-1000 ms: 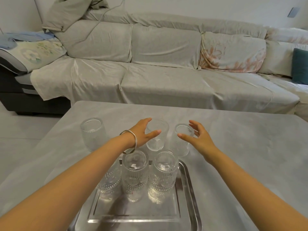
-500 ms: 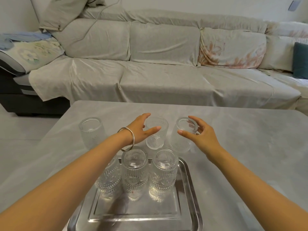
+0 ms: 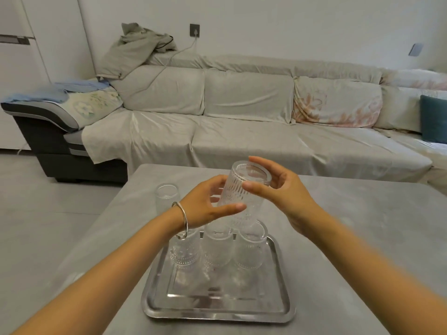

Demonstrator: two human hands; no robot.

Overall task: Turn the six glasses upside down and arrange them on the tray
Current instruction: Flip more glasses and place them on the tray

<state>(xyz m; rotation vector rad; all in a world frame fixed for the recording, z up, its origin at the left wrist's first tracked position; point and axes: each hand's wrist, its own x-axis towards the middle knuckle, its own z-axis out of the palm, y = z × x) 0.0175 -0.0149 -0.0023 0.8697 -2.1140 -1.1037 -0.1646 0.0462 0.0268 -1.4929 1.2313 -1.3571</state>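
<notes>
Both my hands grip one ribbed glass [image 3: 238, 189] above the tray [image 3: 217, 308], left hand [image 3: 205, 209] low, right hand [image 3: 283, 192] at its upper end, axis tilted, top leaning right.

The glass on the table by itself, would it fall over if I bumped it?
Probably. The lone glass stands tall and narrow on smooth table, so a bump could tip it. It looks thin and clear, so likely breakable and slippery.
</notes>
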